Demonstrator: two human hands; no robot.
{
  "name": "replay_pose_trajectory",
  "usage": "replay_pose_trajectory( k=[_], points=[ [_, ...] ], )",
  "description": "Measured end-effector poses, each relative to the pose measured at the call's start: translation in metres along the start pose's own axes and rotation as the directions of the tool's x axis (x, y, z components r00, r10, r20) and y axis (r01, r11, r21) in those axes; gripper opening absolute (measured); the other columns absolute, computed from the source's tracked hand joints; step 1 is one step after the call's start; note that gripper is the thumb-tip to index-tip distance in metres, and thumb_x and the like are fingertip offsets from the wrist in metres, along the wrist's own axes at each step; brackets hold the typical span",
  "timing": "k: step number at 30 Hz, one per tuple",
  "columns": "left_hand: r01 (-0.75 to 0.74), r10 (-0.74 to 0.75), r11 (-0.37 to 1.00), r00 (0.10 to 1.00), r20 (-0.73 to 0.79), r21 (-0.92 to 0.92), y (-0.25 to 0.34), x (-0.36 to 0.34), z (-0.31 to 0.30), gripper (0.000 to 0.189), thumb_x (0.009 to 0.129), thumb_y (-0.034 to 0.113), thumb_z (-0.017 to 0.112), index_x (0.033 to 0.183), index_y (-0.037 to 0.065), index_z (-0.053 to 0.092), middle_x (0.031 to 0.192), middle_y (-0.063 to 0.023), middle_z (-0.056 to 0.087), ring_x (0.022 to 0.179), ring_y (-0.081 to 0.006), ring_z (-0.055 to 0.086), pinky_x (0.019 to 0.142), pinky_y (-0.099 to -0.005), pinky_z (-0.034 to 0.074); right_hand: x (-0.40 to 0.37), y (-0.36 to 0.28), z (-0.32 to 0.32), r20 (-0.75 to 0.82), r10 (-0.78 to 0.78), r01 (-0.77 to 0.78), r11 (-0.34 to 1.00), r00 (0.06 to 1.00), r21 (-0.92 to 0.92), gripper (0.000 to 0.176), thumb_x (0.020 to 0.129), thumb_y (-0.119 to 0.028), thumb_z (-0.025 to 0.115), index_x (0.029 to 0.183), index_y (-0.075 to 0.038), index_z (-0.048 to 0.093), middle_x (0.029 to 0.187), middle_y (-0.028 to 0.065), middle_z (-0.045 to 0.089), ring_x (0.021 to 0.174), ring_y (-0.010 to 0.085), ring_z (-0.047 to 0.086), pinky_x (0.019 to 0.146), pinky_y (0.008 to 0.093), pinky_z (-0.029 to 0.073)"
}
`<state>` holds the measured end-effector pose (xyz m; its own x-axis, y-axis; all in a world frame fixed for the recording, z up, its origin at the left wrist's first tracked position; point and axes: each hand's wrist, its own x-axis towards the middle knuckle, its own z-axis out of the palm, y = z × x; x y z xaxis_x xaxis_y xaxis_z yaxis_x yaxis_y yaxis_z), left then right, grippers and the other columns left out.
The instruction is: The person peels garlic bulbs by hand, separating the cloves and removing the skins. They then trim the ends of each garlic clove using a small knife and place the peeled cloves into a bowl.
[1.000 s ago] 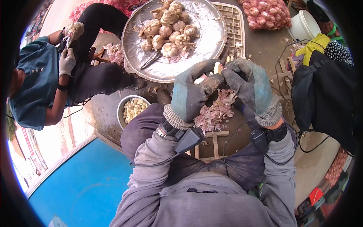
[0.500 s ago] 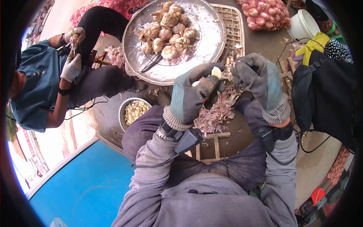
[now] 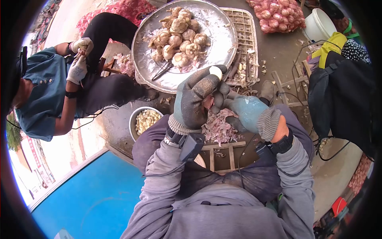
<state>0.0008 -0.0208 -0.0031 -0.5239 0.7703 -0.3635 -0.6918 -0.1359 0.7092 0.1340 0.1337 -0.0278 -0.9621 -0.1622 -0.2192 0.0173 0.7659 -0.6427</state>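
My left hand (image 3: 195,97), in a grey and blue work glove, is closed with a peeled white garlic clove (image 3: 215,72) by its thumb and forefinger. Something pinkish, like garlic with skin on, shows in its palm. My right hand (image 3: 248,112), gloved alike, meets the left fingertips from the right; its own fingertips are partly hidden and seem closed, on what I cannot make out. Beneath both hands lies a heap of pink garlic skins (image 3: 221,129). Beyond them, a round metal tray (image 3: 217,44) bears a pile of whole garlic bulbs (image 3: 179,38) and dark scissors-like handles (image 3: 162,71).
A bowl of peeled cloves (image 3: 146,121) stands by my left knee. At left sits a co-worker (image 3: 47,83) in white gloves. A plastic crate (image 3: 248,40) supports the tray. A mesh sack of garlic (image 3: 277,16), a white bucket (image 3: 319,24) and a black jacket (image 3: 342,103) are at right.
My right hand has come left and down to meet my left hand, and its wrist has turned. The clove in my left hand has shifted slightly up and left. My right knee has moved outward.
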Motion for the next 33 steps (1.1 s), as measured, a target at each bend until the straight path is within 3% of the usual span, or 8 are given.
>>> replay_pose_trajectory(
  k=[5, 13, 17, 18, 19, 22, 26, 33],
  points=[
    [0.067, -0.068, 0.996, 0.997, 0.019, 0.061, 0.002, -0.002, 0.001, 0.041, 0.098, 0.027, 0.063, 0.125, -0.004, 0.062, 0.088, -0.0134, 0.068, 0.056, -0.0152, 0.058, 0.047, -0.0248, 0.042, 0.007, 0.007, -0.053, -0.154, 0.525, -0.223, 0.585, 0.837, 0.779, 0.037, 0.098, -0.018, 0.068, 0.13, 0.0, 0.062, 0.097, 0.0046, 0.067, 0.079, 0.0063, 0.057, 0.068, 0.0227, 0.049],
    [0.037, -0.044, 0.961, 0.999, 0.017, 0.275, -0.006, -0.004, -0.003, 0.029, 0.098, 0.025, 0.064, 0.106, -0.002, 0.069, 0.081, -0.0091, 0.069, 0.059, -0.0124, 0.06, 0.049, -0.0237, 0.043, 0.011, -0.008, -0.056, -0.314, 0.159, 0.036, 0.845, 0.936, 0.534, 0.036, 0.098, -0.02, 0.07, 0.127, 0.002, 0.065, 0.103, 0.0044, 0.066, 0.085, 0.0096, 0.062, 0.072, 0.0244, 0.05],
    [0.049, -0.031, 0.972, 0.996, -0.079, 0.229, 0.002, -0.005, 0.007, 0.021, 0.093, 0.02, 0.07, 0.096, -0.001, 0.072, 0.073, -0.0054, 0.066, 0.055, -0.0103, 0.059, 0.043, -0.0239, 0.043, 0.003, -0.012, -0.058, -0.279, 0.369, -0.055, 0.683, 0.887, 0.728, 0.029, 0.097, -0.012, 0.068, 0.123, -0.001, 0.065, 0.089, -0.0001, 0.061, 0.078, 0.0057, 0.057, 0.068, 0.0207, 0.046],
    [-0.311, 0.317, 0.866, 0.947, 0.051, 0.392, -0.018, 0.005, -0.005, 0.02, 0.093, 0.019, 0.067, 0.096, -0.001, 0.072, 0.071, -0.0065, 0.067, 0.052, -0.0111, 0.059, 0.043, -0.024, 0.043, 0.002, -0.004, -0.055, -0.338, 0.366, -0.01, 0.692, 0.867, 0.722, 0.029, 0.098, -0.011, 0.065, 0.125, 0.0, 0.064, 0.087, 0.0002, 0.062, 0.076, 0.0061, 0.057, 0.069, 0.0211, 0.046],
    [0.028, -0.022, 0.997, 0.995, -0.097, 0.065, 0.008, -0.005, 0.006, 0.023, 0.094, 0.021, 0.066, 0.097, -0.001, 0.071, 0.072, -0.0078, 0.068, 0.053, -0.0119, 0.06, 0.043, -0.0235, 0.045, 0.005, 0.002, -0.055, -0.327, 0.372, -0.026, 0.693, 0.869, 0.721, 0.029, 0.099, -0.012, 0.064, 0.124, 0.0, 0.063, 0.088, 0.0004, 0.063, 0.075, 0.0064, 0.056, 0.069, 0.022, 0.046],
    [-0.122, 0.14, 0.982, 0.983, 0.117, -0.143, 0.027, -0.007, -0.006, 0.029, 0.097, 0.027, 0.064, 0.1, -0.002, 0.068, 0.075, -0.0103, 0.068, 0.059, -0.0134, 0.064, 0.049, -0.0249, 0.05, 0.024, 0.0, -0.033, -0.216, 0.494, -0.181, 0.636, 0.842, 0.75, 0.03, 0.099, -0.015, 0.063, 0.124, 0.0, 0.061, 0.089, 0.0001, 0.064, 0.073, 0.0082, 0.056, 0.07, 0.0246, 0.047],
    [-0.239, 0.279, 0.939, 0.95, 0.142, -0.246, 0.046, -0.019, -0.014, 0.033, 0.098, 0.029, 0.062, 0.104, -0.003, 0.065, 0.075, -0.0118, 0.067, 0.06, -0.0113, 0.064, 0.055, -0.028, 0.055, 0.037, 0.024, 0.05, 0.142, 0.6, 0.026, -0.263, 0.787, 0.964, 0.047, 0.098, -0.009, 0.059, 0.143, -0.001, 0.049, 0.116, 0.0073, 0.066, 0.098, 0.0149, 0.063, 0.087, 0.0263, 0.05],
    [-0.269, 0.35, 0.873, 0.926, 0.139, -0.407, 0.057, -0.03, -0.027, 0.034, 0.098, 0.032, 0.064, 0.099, -0.003, 0.066, 0.074, -0.0123, 0.068, 0.05, -0.0126, 0.06, 0.042, -0.0261, 0.051, 0.175, -0.117, 0.092, 0.356, 0.218, -0.399, 0.703, 0.909, 0.588, 0.044, 0.099, -0.005, 0.061, 0.141, 0.001, 0.051, 0.123, 0.009, 0.063, 0.104, 0.0146, 0.062, 0.089, 0.0273, 0.051]
  ],
)
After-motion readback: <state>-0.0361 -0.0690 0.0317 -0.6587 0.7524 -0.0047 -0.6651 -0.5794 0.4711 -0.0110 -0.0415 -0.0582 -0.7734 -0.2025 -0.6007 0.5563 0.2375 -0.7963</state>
